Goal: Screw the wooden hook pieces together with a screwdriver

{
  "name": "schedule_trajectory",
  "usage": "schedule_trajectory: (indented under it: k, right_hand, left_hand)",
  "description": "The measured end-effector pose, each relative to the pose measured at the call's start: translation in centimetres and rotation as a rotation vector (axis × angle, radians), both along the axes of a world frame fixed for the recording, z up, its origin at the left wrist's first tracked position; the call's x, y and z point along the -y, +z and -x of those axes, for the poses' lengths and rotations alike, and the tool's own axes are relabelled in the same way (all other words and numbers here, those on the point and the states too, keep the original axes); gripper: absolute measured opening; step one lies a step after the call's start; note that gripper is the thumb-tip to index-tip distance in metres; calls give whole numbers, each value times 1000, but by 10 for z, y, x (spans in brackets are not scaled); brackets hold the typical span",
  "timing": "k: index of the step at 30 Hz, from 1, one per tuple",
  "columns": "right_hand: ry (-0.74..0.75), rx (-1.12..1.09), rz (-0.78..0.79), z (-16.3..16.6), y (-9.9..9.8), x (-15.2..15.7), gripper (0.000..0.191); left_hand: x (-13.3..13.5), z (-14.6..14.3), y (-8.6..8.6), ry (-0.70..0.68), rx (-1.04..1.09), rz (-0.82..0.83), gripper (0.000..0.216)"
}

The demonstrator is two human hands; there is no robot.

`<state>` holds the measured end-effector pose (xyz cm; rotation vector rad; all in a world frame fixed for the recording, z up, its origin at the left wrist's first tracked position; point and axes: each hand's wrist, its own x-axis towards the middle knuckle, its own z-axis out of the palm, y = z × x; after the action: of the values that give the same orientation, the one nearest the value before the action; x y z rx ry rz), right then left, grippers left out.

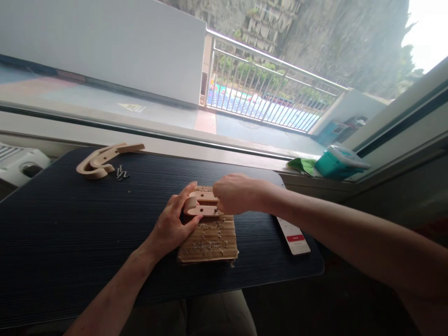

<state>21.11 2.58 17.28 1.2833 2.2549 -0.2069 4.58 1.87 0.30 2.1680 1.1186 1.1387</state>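
Note:
A pale wooden hook (192, 204) with two side-by-side arms and drilled holes lies on a block of layered cardboard (210, 238) pitted with many small holes. My left hand (171, 219) grips the hook's rounded left end, thumb at the near side and fingers at the far side. Over the hook's right end, my right hand (233, 193) is closed in a fist with the fingertips turned down. A small dark screw or hole shows at its fingertips; what the fingers hold is hidden.
More curved wooden hooks (94, 163) lie at the table's far left, beside several loose screws (121, 172). A phone (294, 235) rests right of the cardboard. On the window ledge stand a teal container (338, 163) and a green cloth (301, 165). The dark table (87, 242) meets the window.

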Motion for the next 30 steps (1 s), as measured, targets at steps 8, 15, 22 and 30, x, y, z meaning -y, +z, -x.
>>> schedule_trajectory:
  k: [8, 15, 22, 30]
  right_hand:
    - [277, 92, -85, 1, 12, 20, 21]
    - [172, -24, -12, -7, -1, 9, 19]
    - [-158, 29, 83, 10, 2, -4, 27]
    - [53, 31, -86, -5, 30, 20, 27]
  left_hand:
    - [-1, 0, -1, -18, 18, -14, 71]
    - [-2, -1, -1, -7, 1, 10, 71]
    - [-2, -1, -1, 0, -8, -24, 70]
    - [0, 1, 0, -12, 14, 28, 70]
